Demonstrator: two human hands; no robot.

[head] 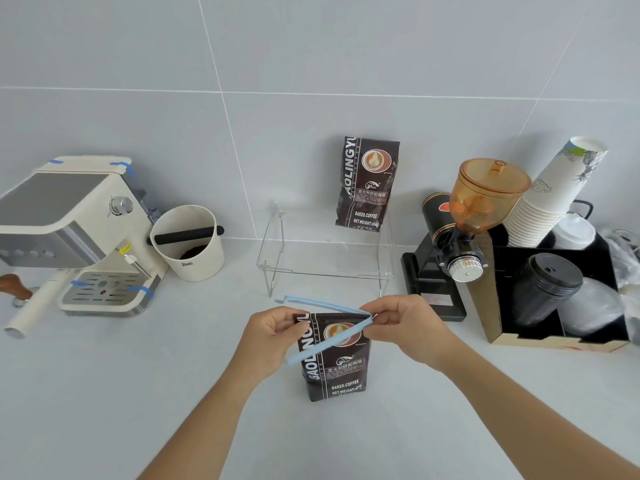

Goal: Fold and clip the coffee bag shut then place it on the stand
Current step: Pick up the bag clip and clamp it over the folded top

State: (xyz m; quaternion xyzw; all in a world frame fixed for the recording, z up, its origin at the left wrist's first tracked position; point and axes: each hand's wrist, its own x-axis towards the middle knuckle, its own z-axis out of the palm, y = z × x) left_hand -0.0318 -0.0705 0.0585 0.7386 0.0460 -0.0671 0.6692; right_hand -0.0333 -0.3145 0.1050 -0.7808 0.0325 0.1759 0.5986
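A dark brown coffee bag [337,370] stands upright on the counter in front of me. My left hand [273,332] pinches the bag's folded top at its left corner. My right hand [403,323] holds the hinge end of a long light-blue sealing clip [323,342] at the bag's right corner. The clip is spread open in a V, one arm behind the bag's top, the other slanting across its front. Behind the bag stands a clear stand [329,268] with wire legs. A second, identical coffee bag [369,183] rests on the stand's top, leaning against the wall.
A cream espresso machine [69,233] and a knock box [188,242] stand at the left. On the right are a black grinder [453,247] with an amber hopper, and a black organiser [550,296] with stacked paper cups and lids. A tiled wall closes the back.
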